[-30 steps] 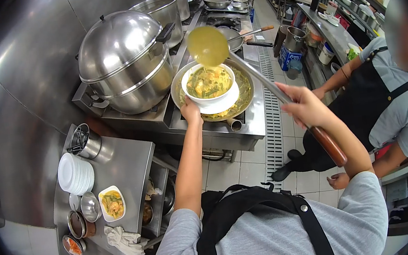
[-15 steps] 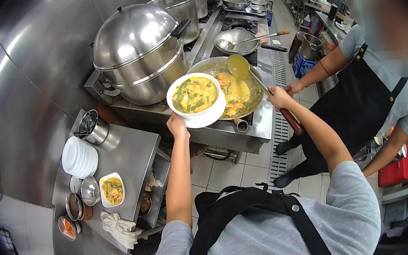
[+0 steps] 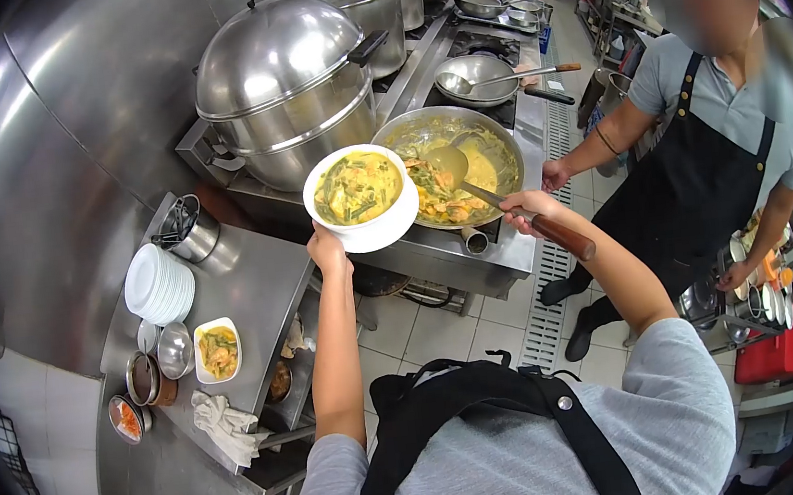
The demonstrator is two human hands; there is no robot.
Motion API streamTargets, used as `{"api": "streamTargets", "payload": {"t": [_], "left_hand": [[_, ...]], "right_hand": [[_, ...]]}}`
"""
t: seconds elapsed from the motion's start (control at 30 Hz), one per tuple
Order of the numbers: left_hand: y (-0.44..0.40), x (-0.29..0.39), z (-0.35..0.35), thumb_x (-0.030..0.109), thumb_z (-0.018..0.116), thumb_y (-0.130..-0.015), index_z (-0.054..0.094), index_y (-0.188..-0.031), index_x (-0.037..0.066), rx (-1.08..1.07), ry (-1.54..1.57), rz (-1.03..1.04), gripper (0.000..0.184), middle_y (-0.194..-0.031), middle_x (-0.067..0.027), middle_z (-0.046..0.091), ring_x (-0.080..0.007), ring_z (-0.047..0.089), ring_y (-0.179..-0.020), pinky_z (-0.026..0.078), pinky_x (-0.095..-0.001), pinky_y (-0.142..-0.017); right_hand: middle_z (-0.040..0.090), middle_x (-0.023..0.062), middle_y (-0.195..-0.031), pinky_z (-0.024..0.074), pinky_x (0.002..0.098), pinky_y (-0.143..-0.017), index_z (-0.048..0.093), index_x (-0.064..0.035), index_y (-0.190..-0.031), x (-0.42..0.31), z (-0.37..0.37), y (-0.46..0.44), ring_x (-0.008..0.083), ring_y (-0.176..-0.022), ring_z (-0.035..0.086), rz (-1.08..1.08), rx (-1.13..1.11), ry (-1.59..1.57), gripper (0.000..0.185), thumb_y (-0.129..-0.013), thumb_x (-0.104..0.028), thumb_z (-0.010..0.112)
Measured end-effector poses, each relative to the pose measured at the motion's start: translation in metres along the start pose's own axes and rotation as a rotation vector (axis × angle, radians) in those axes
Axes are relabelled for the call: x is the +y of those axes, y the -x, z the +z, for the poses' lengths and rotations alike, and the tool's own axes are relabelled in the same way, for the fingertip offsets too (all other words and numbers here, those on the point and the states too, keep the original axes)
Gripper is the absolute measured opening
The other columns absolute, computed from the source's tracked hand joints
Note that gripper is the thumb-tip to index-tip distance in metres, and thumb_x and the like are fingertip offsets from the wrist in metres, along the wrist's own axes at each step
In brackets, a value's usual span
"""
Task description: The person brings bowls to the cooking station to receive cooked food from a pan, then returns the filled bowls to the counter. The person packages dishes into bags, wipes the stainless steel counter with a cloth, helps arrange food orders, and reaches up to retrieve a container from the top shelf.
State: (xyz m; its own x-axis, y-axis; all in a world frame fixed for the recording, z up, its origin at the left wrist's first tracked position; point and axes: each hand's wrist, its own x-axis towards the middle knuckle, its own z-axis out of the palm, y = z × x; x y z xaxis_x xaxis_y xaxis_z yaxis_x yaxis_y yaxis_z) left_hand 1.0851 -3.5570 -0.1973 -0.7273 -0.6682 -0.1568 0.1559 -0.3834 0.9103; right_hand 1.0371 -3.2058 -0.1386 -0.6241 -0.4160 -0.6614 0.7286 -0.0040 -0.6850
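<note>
My left hand (image 3: 328, 252) grips a white plate (image 3: 383, 233) from below. On that plate stands a white bowl (image 3: 310, 197) filled with yellow stew (image 3: 358, 187) containing green beans. Wrapped round the wooden handle of a ladle (image 3: 482, 194), my right hand (image 3: 530, 209) is closed. The ladle's head dips into a wide pan (image 3: 514, 144) of the same yellow stew on the stove, with orange pieces and greens around it. The bowl is beside the pan's near left edge.
A large domed steamer pot (image 3: 282, 76) stands left of the pan. Behind it lies a wok (image 3: 476, 80) with a ladle. The left counter (image 3: 254, 272) holds stacked plates (image 3: 160, 284), a square bowl of stew (image 3: 218, 351) and a cloth (image 3: 226, 426). A co-worker (image 3: 695, 148) stands at right.
The ladle's head has gone down into the stew in the pan. My left hand has shifted slightly left with the plate and bowl. The co-worker's body has turned more toward me.
</note>
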Motion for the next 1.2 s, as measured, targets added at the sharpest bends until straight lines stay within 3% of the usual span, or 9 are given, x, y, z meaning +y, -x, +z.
{"api": "streamTargets", "payload": {"t": [0.03,0.27,0.33,0.4,0.63,0.73,0.87,1.07,1.2], "left_hand": [[0.001,0.001,0.001,0.026,0.040,-0.092,0.055,-0.087,-0.011,0.000,-0.005,-0.011,0.040,-0.082,-0.0125,0.061,-0.0153,0.059,-0.070,0.045,-0.0278,-0.061],[0.002,-0.006,0.009,0.024,0.038,-0.093,0.056,-0.088,-0.011,-0.007,-0.013,-0.034,0.040,-0.084,-0.0120,0.061,-0.0155,0.059,-0.073,0.045,-0.0285,-0.065],[0.000,-0.016,0.011,0.027,0.046,-0.090,0.055,-0.090,-0.008,-0.063,0.029,-0.017,0.037,-0.085,-0.0112,0.061,-0.0162,0.060,-0.073,0.046,-0.0282,-0.062],[0.000,-0.026,0.014,0.025,0.044,-0.090,0.055,-0.091,-0.010,-0.104,-0.036,-0.006,0.037,-0.086,-0.0123,0.060,-0.0159,0.058,-0.076,0.045,-0.0286,-0.066],[0.018,-0.038,0.060,0.026,0.044,-0.091,0.055,-0.095,-0.010,-0.141,-0.039,-0.089,0.039,-0.091,-0.0121,0.061,-0.0170,0.058,-0.080,0.045,-0.0294,-0.069],[0.021,-0.055,0.074,0.027,0.040,-0.091,0.058,-0.084,-0.011,-0.156,0.026,-0.117,0.042,-0.082,-0.0117,0.062,-0.0164,0.058,-0.073,0.044,-0.0301,-0.064],[0.012,-0.075,0.096,0.029,0.041,-0.091,0.057,-0.085,-0.010,-0.160,-0.060,-0.102,0.043,-0.081,-0.0119,0.061,-0.0168,0.058,-0.072,0.043,-0.0296,-0.063],[0.023,-0.064,0.118,0.028,0.039,-0.091,0.057,-0.091,-0.011,-0.198,0.035,-0.126,0.043,-0.086,-0.0128,0.061,-0.0179,0.058,-0.077,0.043,-0.0287,-0.066],[0.022,-0.065,0.122,0.027,0.039,-0.092,0.056,-0.092,-0.011,-0.211,0.047,-0.109,0.042,-0.089,-0.0136,0.060,-0.0183,0.058,-0.079,0.043,-0.0291,-0.067]], "right_hand": [[0.049,0.0042,-0.061,0.0347,0.0184,-0.035,0.042,-0.0050,-0.078,0.000,0.003,0.005,0.0064,-0.042,0.042,-0.015,-0.008,-0.016,0.014,-0.082,-0.015,0.052],[0.049,0.0053,-0.062,0.0342,0.0202,-0.034,0.045,-0.0027,-0.079,-0.012,-0.008,0.048,0.0077,-0.043,0.042,-0.112,0.099,0.000,0.013,-0.080,-0.013,0.053],[0.048,0.0028,-0.061,0.0322,0.0164,-0.030,0.045,-0.0054,-0.080,-0.018,-0.003,0.070,0.0047,-0.037,0.040,-0.093,0.160,-0.028,0.014,-0.081,-0.018,0.051],[0.046,-0.0004,-0.060,0.0317,0.0158,-0.029,0.046,-0.0045,-0.082,-0.022,0.001,0.093,0.0042,-0.035,0.038,-0.145,0.232,0.033,0.015,-0.082,-0.019,0.049],[0.047,0.0047,-0.062,0.0328,0.0174,-0.029,0.044,-0.0020,-0.087,-0.040,0.025,0.174,0.0056,-0.036,0.041,-0.379,0.031,-0.025,0.008,-0.082,-0.008,0.046],[0.047,0.0054,-0.062,0.0327,0.0183,-0.028,0.044,-0.0006,-0.097,-0.040,0.035,0.195,0.0064,-0.035,0.040,-0.409,-0.006,-0.055,0.016,-0.082,-0.005,0.045],[0.049,0.0055,-0.062,0.0339,0.0203,-0.028,0.036,0.0010,-0.124,-0.032,0.048,0.207,0.0083,-0.035,0.042,-0.397,0.042,0.092,0.045,-0.080,-0.003,0.047],[0.043,-0.0013,-0.056,0.0401,0.0207,-0.033,0.032,-0.0063,-0.131,-0.010,0.062,0.211,0.0073,-0.036,0.044,-0.440,0.188,0.601,0.054,-0.079,-0.002,0.049],[0.052,0.0054,-0.058,0.0437,0.0240,-0.039,0.032,-0.0083,-0.131,-0.006,0.059,0.213,0.0095,-0.038,0.049,-0.590,0.397,0.999,0.058,-0.077,-0.003,0.052]]}}
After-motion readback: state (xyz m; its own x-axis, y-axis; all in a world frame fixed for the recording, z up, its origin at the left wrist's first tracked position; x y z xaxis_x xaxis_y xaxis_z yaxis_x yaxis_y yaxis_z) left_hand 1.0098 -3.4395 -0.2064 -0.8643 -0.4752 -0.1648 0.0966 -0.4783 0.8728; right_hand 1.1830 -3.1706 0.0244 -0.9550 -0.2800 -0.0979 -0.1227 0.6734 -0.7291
